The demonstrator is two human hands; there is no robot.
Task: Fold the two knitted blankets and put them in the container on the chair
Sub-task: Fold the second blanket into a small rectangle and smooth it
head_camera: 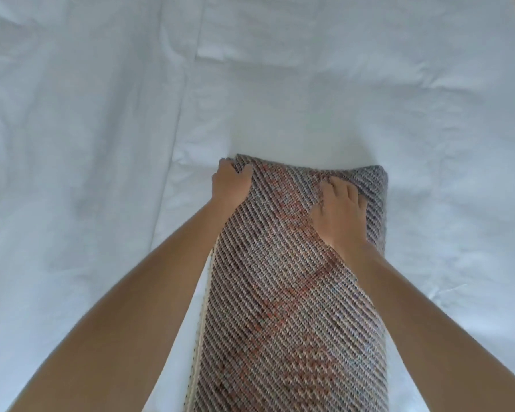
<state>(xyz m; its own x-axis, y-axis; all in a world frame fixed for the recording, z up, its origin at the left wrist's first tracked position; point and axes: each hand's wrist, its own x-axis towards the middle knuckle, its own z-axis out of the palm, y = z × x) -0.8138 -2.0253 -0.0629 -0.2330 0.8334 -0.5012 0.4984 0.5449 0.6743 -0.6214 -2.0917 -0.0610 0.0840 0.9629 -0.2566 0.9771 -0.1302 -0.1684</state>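
blanket: 1 knitted blanket (283,292) in view, folded into a long narrow strip. It lies on the bed sheet and runs from the bottom edge of the picture up to about the middle. Diagonal ribbed knit in grey, cream and dark yarn, with a reddish-orange patch running down the centre.

far end: rounded, looks like a fold rather than a loose edge, a bit puffy.

left edge: a cream border with dark stitches shows along the lower left side of the strip.

left hand (232,181): at the top left corner of the blanket, fingers curled around the edge there, so it's gripping the corner. Thumb lies on top of the knit.

right hand (341,211): palm down on top of the blanket near the far end, a little right of centre. Fingers bent and pressing into the knit, which bunches slightly at the fingertips. Can't tell if it's actually pinching any fabric.

arms: both bare, reaching in from the bottom corners, 1 on each side of the strip.

bed sheet (101,114): white, wrinkled, fills pretty much the whole picture around the blanket.
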